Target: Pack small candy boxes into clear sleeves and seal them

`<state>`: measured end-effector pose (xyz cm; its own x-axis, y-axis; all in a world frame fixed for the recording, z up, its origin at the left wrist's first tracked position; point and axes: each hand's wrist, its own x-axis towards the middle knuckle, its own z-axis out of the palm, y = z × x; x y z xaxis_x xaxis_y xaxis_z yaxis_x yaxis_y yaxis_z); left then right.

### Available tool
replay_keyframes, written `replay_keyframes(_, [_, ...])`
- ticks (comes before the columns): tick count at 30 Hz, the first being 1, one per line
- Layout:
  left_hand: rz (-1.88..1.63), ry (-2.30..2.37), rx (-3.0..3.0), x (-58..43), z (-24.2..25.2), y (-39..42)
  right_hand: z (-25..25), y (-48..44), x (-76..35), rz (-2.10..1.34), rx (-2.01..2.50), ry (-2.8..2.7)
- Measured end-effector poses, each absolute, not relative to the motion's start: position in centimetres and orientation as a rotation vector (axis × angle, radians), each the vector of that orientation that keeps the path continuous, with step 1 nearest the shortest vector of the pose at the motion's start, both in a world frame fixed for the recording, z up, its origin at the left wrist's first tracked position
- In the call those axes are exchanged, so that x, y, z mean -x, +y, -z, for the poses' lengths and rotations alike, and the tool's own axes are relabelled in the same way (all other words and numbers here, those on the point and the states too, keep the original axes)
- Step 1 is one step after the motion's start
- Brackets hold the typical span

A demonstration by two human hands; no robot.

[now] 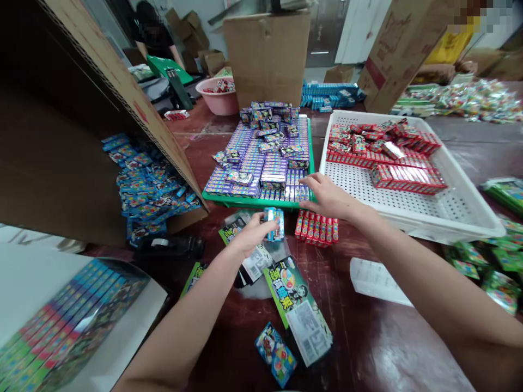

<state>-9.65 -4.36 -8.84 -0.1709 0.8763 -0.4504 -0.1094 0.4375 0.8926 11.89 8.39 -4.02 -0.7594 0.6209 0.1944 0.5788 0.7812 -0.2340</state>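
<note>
My left hand is closed round a small stack of blue candy boxes, just above the table. My right hand reaches over the front right corner of a green tray, fingers apart, at the rows of purple candy boxes; whether it touches them I cannot tell. Below it stands a row of red candy boxes. Green printed header cards with clear bags lie under and in front of my left hand. A single blue packet lies nearest me.
On the right is a white perforated basket with red boxes. Blue packets spill from a cardboard carton on the left. A tape dispenser, a pink bowl and green packets sit around. Another person is at the back left.
</note>
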Motion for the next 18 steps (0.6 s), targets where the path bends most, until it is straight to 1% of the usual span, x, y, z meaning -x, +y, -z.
replay_keyframes(3, [-0.993,1.643,-0.936,9.5,8.8,-4.2,3.7,6.6,-12.1,-0.212,0.879,-2.689])
replay_keyframes(5, [-1.035,1.754,-1.054,9.7,7.9,-5.5,3.5,5.1,-11.8,-0.235,0.813,-2.689])
replay_keyframes(8, [-1.034,1.828,-1.589,10.5,5.8,-9.6,3.7,3.1,-11.8,-0.285,0.77,-2.756])
replay_keyframes(10, [-0.848,1.68,-2.086,11.3,4.4,-13.1,4.3,2.2,-12.2,-0.294,0.805,-2.806])
replay_keyframes(12, [-0.634,1.508,-2.331,12.3,3.5,-16.2,5.0,1.7,-12.6,-0.27,0.897,-2.823])
replay_keyframes(15, [-0.441,1.505,-2.388,13.0,3.2,-18.8,5.8,0.9,-12.6,-0.24,1.052,-2.798])
replay_keyframes(18, [-0.297,1.417,-2.427,11.8,3.4,-19.1,5.7,-0.4,-12.6,-0.3,1.027,-2.728])
